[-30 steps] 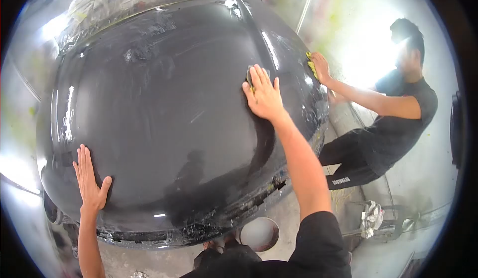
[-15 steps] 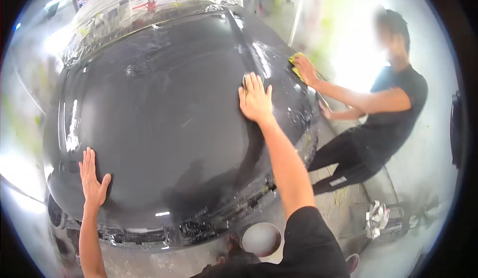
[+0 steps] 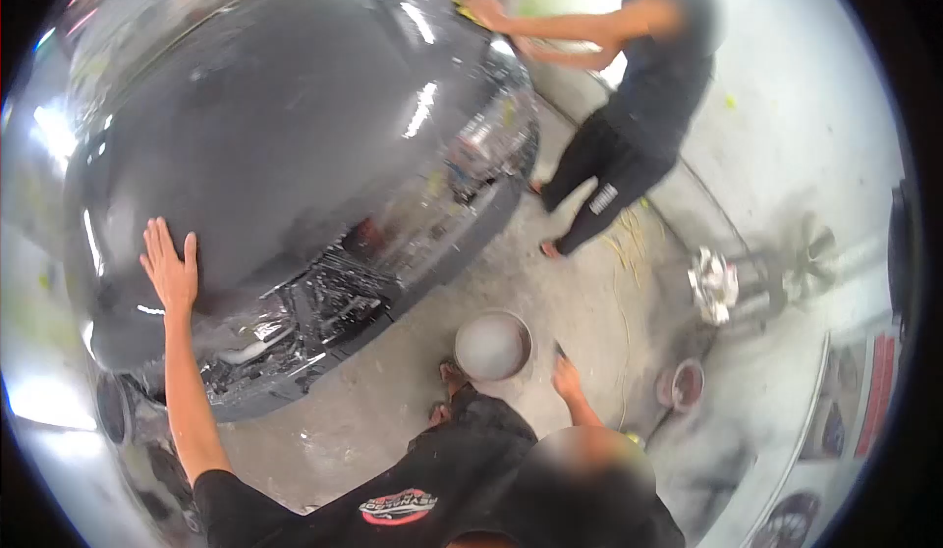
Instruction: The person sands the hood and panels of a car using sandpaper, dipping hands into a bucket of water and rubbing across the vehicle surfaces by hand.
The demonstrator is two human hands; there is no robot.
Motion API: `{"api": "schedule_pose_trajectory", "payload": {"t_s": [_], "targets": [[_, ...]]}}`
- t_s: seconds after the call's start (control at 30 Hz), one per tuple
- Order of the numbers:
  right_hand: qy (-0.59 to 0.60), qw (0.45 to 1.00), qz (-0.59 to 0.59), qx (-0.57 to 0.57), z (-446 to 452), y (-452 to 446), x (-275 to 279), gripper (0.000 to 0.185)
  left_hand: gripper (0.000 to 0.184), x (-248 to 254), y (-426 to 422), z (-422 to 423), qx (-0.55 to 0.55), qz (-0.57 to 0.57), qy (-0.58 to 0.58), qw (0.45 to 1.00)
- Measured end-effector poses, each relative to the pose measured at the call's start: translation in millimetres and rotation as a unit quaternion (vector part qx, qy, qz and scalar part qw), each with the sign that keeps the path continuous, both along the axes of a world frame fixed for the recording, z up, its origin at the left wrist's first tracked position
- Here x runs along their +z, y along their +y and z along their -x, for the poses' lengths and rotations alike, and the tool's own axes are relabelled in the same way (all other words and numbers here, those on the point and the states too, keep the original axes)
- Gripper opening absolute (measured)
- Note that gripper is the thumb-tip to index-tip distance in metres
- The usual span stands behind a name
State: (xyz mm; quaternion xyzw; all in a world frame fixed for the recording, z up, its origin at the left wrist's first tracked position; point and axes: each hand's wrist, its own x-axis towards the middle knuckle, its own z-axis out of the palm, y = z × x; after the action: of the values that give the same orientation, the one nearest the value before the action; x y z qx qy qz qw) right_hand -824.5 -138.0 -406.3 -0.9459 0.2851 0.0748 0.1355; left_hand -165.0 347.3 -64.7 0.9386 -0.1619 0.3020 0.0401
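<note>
My left hand [image 3: 172, 265] lies flat on the dark grey car hood [image 3: 265, 145], near its front left corner, with the fingers stretched out and nothing in them. Down at the right, my right hand [image 3: 567, 379] is off the car. Its fingers are closed on a small dark flat piece [image 3: 560, 350] whose kind I cannot make out. Just left of that hand, a round bucket [image 3: 528, 347] of cloudy whitish water stands on the floor. The hood surface looks wet and shiny in places.
A co-worker [image 3: 648, 86] in dark clothes stands at the car's right side, pressing a yellow cloth [image 3: 467, 10] on the fender. Plastic film [image 3: 334, 298] covers the car's front. A second bucket [image 3: 686, 383], a fan [image 3: 813, 251] and a yellow cord [image 3: 621, 283] are at the right.
My right hand has left the hood and come down and back beside the bucket. My left hand stays flat on the hood. The view has tilted down and turned right.
</note>
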Motion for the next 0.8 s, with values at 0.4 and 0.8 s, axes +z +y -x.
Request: {"api": "schedule_pose_trajectory", "payload": {"t_s": [0.4,0.8], "targets": [[0.284,0.858,-0.216,-0.369,448.9,263.0,-57.5,0.034,0.077,-115.9,-166.2,218.9,-0.253,0.054,0.041,0.965],[-0.359,0.390,-0.282,-0.799,401.2,-124.6,10.5,0.042,0.056,-285.0,-462.8,405.5,-0.326,0.042,0.634,0.700]]}}
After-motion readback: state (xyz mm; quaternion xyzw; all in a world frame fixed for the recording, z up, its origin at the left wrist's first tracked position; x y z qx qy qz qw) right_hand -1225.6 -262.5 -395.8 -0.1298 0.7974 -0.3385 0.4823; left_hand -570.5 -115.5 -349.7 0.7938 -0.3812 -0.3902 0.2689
